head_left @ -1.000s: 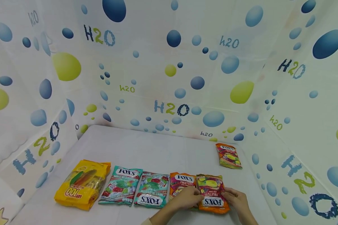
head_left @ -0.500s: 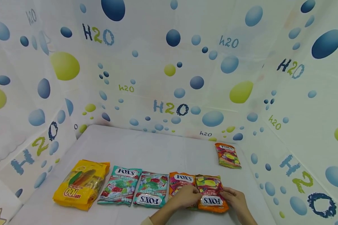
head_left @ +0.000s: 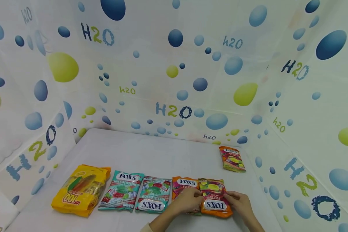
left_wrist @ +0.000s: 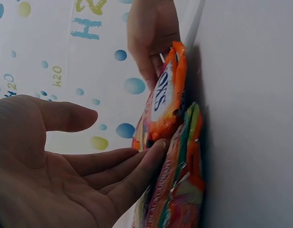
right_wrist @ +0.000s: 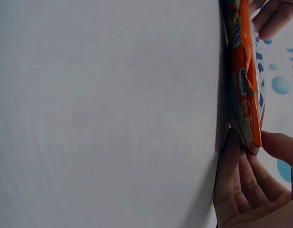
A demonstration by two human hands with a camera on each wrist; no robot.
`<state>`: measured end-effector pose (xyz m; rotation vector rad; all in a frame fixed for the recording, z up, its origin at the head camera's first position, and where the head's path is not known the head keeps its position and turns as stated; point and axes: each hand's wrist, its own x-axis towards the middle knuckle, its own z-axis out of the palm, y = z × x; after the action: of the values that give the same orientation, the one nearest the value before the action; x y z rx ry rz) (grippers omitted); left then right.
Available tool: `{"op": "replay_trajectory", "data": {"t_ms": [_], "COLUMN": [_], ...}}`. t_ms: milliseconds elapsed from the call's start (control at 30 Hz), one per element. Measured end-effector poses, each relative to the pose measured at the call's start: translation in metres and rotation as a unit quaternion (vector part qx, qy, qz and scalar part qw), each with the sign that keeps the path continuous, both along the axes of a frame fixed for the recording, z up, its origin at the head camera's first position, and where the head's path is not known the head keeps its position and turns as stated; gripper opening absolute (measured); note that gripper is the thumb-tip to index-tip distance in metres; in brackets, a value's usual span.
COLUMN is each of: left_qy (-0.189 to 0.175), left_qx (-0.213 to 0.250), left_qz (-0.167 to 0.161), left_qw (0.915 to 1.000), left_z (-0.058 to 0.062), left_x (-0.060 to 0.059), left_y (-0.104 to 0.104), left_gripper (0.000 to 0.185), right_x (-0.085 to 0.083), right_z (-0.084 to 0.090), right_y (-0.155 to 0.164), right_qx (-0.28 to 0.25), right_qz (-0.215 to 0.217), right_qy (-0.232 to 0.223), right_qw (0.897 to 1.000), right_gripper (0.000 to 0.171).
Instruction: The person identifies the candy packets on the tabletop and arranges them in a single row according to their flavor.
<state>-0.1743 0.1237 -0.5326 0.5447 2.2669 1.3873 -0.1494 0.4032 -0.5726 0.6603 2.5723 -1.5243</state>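
Since a second ago the orange candy bag (head_left: 215, 197) and both hands have shifted slightly left, the bag closing against its neighbour. It lies flat at the right end of the near row on the counter (head_left: 150, 154), long axis running near to far, its logo upside down at the near end. The left hand (head_left: 188, 201) rests straight fingers on its left edge, over the fruit candy bag (head_left: 184, 187) beside it. The right hand (head_left: 240, 203) pinches the bag's near right corner. A similar bag (head_left: 232, 158) lies farther right.
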Motion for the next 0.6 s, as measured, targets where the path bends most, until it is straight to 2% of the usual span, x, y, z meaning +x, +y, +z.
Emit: {"op": "replay_trajectory", "data": {"t_ms": [167,367,600], "left_qy": [0.009,0.025,0.034], "left_qx": [0.009,-0.003,-0.002], "left_qz": [-0.001,-0.009,-0.030], "left_qw": [0.9999,0.9996,0.9990], "left_z": [0.005,0.010,0.018], "left_x": [-0.005,-0.009,-0.015], "left_y": [-0.003,0.001,0.008], "left_gripper": [0.037,0.032,0.038], "right_x": [0.000,-0.005,-0.018], "right_z": [0.002,0.004,0.012], "right_y": [0.007,0.017,0.030], "right_qx": [0.023,0.037,0.038], "right_qz": [0.007,0.013,0.012], "right_qy": [0.002,0.006,0.027], "right_qw": [1.000,0.999,0.999], "right_gripper": [0.055,0.037,0.034]}}
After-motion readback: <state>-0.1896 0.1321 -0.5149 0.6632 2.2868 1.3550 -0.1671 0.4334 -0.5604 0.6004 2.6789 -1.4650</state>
